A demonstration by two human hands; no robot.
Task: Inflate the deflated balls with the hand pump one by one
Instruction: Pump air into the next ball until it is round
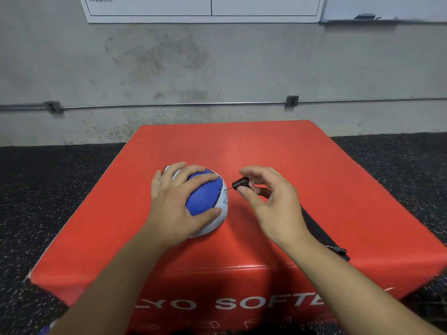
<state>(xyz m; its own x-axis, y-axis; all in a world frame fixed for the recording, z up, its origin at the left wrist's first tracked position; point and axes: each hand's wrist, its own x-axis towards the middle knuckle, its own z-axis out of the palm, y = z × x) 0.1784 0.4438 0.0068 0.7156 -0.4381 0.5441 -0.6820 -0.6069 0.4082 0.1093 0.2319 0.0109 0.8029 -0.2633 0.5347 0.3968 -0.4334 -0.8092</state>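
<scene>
A blue and white ball (205, 197), partly flattened, lies on the red soft box (266, 153). My left hand (176, 201) grips it from the left, fingers spread over the top and thumb on its near side. My right hand (268, 201) pinches the black nozzle end of the pump (240, 183), whose thin needle points at the ball's valve hole, the tip just short of it or touching. The pump's black body (321, 235) lies on the box behind my right forearm, mostly hidden.
The red box stands on dark speckled rubber flooring (48, 189) in front of a grey concrete wall (217, 68) with a metal conduit. A bit of blue and white shows at the bottom left edge (47, 330).
</scene>
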